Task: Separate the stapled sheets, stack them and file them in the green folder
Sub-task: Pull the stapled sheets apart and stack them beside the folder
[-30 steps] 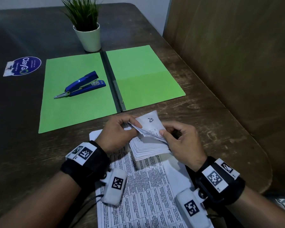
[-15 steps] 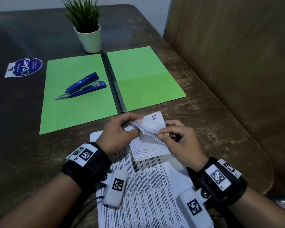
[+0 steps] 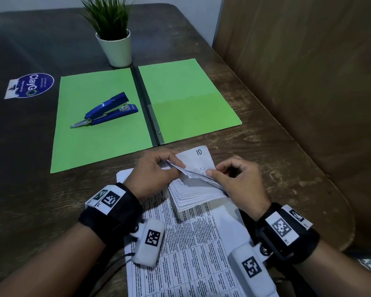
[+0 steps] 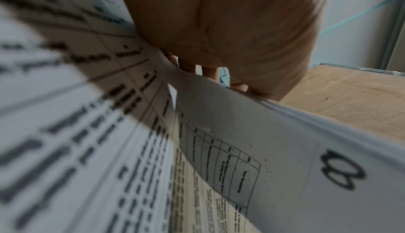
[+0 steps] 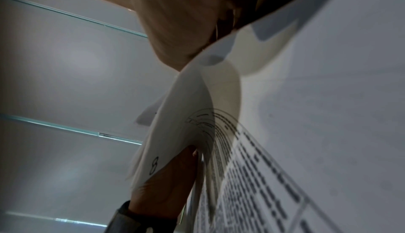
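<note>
Two hands work one bundle of stapled sheets (image 3: 196,187) at the near edge of the table (image 3: 287,159). The left hand (image 3: 153,174) pinches the bundle's upper left corner, thumb and fingers closed on the lifted sheets. The right hand (image 3: 238,185) has its fingers curled and its thumb pressed on the fanned edges on the right side of the bundle. Between the two hands one sheet stands folded up, a handwritten "10" at its top. The number of sheets in the bundle cannot be counted, as the edges blur together. Under both wrists lies one large printed sheet (image 3: 193,254), covered in columns of small text.

Beyond the hands one green folder (image 3: 180,103) lies open and flat, two panels with a dark spine between them. On the panel beyond the left hand rests one blue stapler (image 3: 109,110). Further off stand one potted plant (image 3: 115,39) and, well to the left, one round blue sticker (image 3: 30,85).
</note>
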The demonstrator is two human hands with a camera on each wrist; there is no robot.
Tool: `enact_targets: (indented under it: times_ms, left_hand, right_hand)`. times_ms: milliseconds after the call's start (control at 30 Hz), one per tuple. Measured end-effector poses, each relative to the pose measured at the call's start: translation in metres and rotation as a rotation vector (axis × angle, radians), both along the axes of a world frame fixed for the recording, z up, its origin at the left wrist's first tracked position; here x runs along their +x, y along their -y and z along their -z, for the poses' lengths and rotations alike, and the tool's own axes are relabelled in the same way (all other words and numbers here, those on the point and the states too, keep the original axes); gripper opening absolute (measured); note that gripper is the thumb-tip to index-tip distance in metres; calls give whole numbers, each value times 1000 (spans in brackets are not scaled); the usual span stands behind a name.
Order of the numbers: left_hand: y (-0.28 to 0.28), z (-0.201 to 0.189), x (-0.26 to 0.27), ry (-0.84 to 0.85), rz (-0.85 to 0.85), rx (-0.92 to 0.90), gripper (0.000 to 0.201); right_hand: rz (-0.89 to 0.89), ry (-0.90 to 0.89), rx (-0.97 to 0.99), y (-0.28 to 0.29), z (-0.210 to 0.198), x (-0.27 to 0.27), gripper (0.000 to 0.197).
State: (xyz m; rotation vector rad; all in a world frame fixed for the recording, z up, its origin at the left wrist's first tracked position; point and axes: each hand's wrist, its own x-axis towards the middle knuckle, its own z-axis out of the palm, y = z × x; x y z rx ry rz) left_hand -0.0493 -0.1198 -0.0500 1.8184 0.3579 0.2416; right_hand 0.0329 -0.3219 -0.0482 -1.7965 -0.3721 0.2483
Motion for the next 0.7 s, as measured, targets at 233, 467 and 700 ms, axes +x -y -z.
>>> enact_targets:
  times_ms: [233, 467, 700]
  left_hand:
    - [0, -1, -2, -16, 28, -5, 36]
    - [1, -2, -3, 4, 19, -1, 34]
    - [-1, -3, -4, -14, 35, 6, 42]
  right_hand:
    - [-47, 103, -146, 2, 8, 2, 16]
    - [-100, 136, -180, 2, 7, 3, 13]
    - [-123, 146, -173, 3, 11, 5, 11]
